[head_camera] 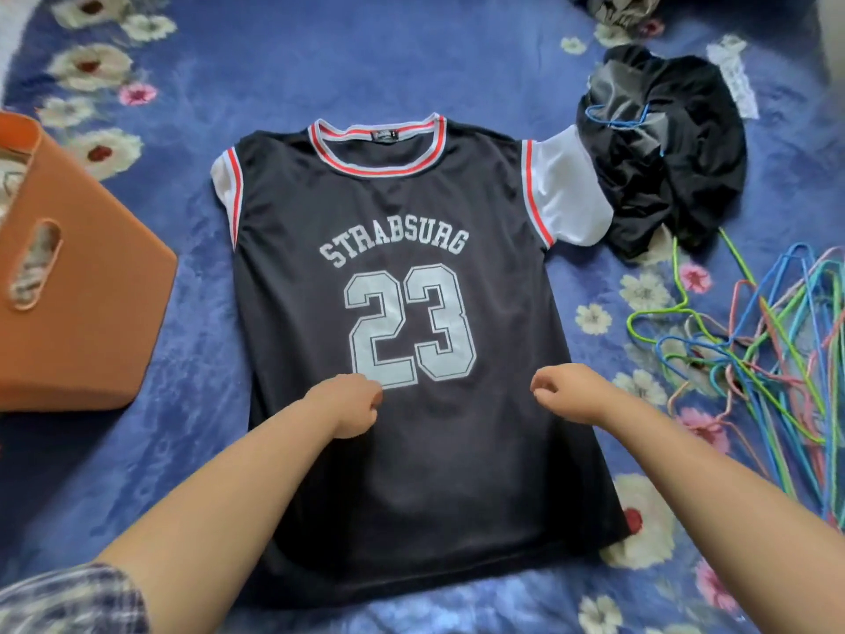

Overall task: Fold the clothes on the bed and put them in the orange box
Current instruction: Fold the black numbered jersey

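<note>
box [87,286] left | jersey [393,313] centre (on bed [192,450]) | hangers [754,350] right

jersey [402,450] slightly shiny smooth cloth; orange box [91,313] matt plastic; blanket [320,61] fuzzy.

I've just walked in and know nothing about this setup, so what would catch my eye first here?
A black jersey printed STRABSURG 23 lies spread flat mid-bed, with the left hand and right hand loosely curled over its lower half. An orange box sits at the left edge. On the right lie a crumpled black garment and a tangle of coloured wire hangers.
</note>
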A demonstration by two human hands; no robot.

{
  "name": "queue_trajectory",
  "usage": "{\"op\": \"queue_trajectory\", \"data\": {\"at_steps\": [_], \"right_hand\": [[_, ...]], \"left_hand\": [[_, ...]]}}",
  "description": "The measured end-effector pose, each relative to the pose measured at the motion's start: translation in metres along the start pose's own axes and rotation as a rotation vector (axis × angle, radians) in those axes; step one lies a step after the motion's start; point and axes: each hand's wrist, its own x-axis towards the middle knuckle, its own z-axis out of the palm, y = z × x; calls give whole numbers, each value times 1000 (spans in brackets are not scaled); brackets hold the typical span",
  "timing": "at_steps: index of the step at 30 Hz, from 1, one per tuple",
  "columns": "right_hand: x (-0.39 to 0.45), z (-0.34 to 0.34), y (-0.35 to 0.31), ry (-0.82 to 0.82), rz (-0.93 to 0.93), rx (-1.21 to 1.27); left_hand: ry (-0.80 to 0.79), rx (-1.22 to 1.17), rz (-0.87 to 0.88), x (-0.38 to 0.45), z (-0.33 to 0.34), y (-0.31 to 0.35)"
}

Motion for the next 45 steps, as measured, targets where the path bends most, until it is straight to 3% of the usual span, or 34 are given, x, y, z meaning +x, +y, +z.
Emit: {"op": "queue_trajectory", "data": {"at_steps": [3, 7, 11, 14, 17, 19, 20, 22, 24, 28, 30, 31, 33, 34, 36, 37, 38, 41, 42, 45], "right_hand": [[26, -37, 2, 167, 88, 175], [80, -63, 22, 364, 268, 731], [130, -88, 38, 547, 402, 1096], [164, -96, 57, 605, 475, 1120], [194, -95, 74, 699, 520, 1577], [205, -97, 81, 762, 369, 1996], [206, -99, 81, 714, 256, 2128], [204, -107, 81, 567, 52, 2207], [199, -122, 83, 557, -55, 2234], [190, -161, 79, 826, -208, 2151], [193, -169, 74, 1049, -235, 1884], [195, -167, 65, 1160, -238, 1611], [203, -163, 40, 1237, -399, 719], [210, -154, 29, 1115, -476, 320], [217, -132, 7, 578, -412, -130], [218, -119, 0, 396, -380, -175], [217, -106, -2, 342, -398, -128], [207, -84, 7, 652, -538, 149], [203, -82, 15, 771, -527, 245], [193, -75, 37, 830, -329, 283]], "left_hand": [[127, -91, -16, 31, -37, 0], [310, -160, -26, 79, -77, 5], [486, -183, -14, 138, -108, 13], [547, -172, 4, 177, -120, 22], [527, -66, -11, 210, -123, 27], [509, 43, -39, 229, -117, 27], [513, 80, -49, 233, -113, 26], [526, 115, -42, 243, -106, 25], [544, 115, -2, 249, -97, 20], [497, 70, -4, 242, -99, 24], [505, 4, 26, 242, -102, 21], [529, -106, 67, 241, -105, 19], [649, -435, 110, 231, -113, 13], [717, -555, 80, 225, -117, 7], [821, -664, -37, 215, -122, -9], [844, -674, -87, 212, -123, -16], [850, -690, -117, 208, -125, -21], [823, -770, -138, 202, -133, -26], [802, -789, -135, 203, -136, -22], [700, -888, -98, 219, -157, -3]]}}
